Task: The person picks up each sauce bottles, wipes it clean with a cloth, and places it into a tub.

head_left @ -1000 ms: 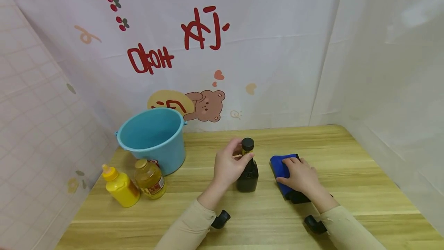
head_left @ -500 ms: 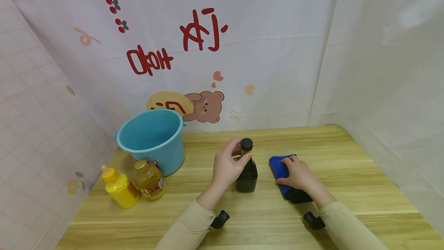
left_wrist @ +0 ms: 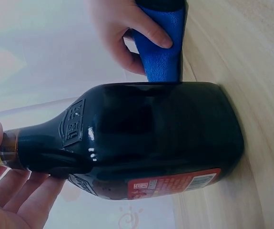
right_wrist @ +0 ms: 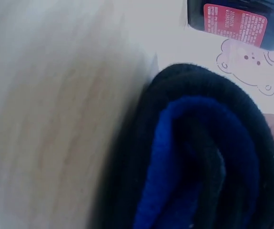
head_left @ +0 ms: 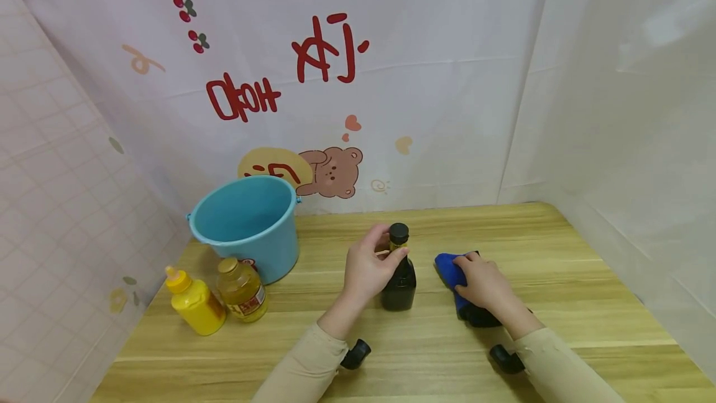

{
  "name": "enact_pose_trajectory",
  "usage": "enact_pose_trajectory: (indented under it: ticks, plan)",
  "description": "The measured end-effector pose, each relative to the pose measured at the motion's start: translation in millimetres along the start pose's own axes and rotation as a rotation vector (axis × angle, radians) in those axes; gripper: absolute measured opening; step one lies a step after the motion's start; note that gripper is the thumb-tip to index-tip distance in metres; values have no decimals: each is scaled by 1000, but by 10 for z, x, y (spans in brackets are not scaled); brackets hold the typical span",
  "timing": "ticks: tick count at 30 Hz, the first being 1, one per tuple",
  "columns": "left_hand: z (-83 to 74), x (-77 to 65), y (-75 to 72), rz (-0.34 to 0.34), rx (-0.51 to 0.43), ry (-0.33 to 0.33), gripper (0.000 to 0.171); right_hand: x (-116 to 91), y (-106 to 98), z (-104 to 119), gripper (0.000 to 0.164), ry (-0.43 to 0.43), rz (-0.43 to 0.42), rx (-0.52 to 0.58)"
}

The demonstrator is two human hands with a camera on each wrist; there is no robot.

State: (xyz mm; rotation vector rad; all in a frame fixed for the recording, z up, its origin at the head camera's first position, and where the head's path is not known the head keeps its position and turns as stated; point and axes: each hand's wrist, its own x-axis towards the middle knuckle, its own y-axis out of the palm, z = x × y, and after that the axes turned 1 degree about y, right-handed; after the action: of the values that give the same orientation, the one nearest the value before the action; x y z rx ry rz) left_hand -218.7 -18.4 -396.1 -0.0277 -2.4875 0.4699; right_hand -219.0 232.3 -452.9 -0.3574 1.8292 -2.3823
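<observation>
A dark glass bottle (head_left: 398, 288) with a black cap stands upright on the wooden table, and my left hand (head_left: 369, 269) holds it by the neck between thumb and fingers. The left wrist view shows the bottle's (left_wrist: 151, 129) embossed shoulder and part of a red label. To its right, my right hand (head_left: 485, 285) grips a folded blue and black cloth (head_left: 449, 268) on the table, thumb on the near side. The cloth's (right_wrist: 198, 78) rolled layers fill much of the right wrist view; little of the right hand shows there.
A light blue bucket (head_left: 282, 244) stands at the back left. In front of it are a glass jar (head_left: 243, 294) of yellowish contents and a yellow squeeze bottle (head_left: 198, 310). Printed white sheets (head_left: 447, 98) hang behind the table. Black curved pieces (head_left: 356, 354) show beside both forearms.
The right hand's thumb has drawn in toward its fingers and the cloth is bunched narrower under it. My left hand and the bottle stay where they were.
</observation>
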Motion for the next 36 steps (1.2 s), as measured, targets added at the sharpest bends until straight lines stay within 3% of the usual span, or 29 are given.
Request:
enact_pose_trajectory:
  ticks: [7, 13, 17, 24, 33, 36]
  plan:
    - [8, -5, -6, 0, -1, -1, 33, -19, 19, -12, 46, -45, -56, 34]
    - [9, -2, -10, 7, -6, -14, 33, -33, -26, -42, 46, -51, -98, 186]
    - [6, -3, -12, 17, -33, -34, 35, -22, -108, -17, 48, -66, -173, 290]
    - [-15, -9, -61, 11, -81, -76, 40, -12, -346, 184, 54, -118, -316, 410]
    - [-180, 76, -159, -9, -105, -72, 38, -17, -531, 494, 59, -88, -341, 671]
    - [-149, 96, -149, 4, -99, -87, 36, -5, -517, 560, 59, -83, -335, 768]
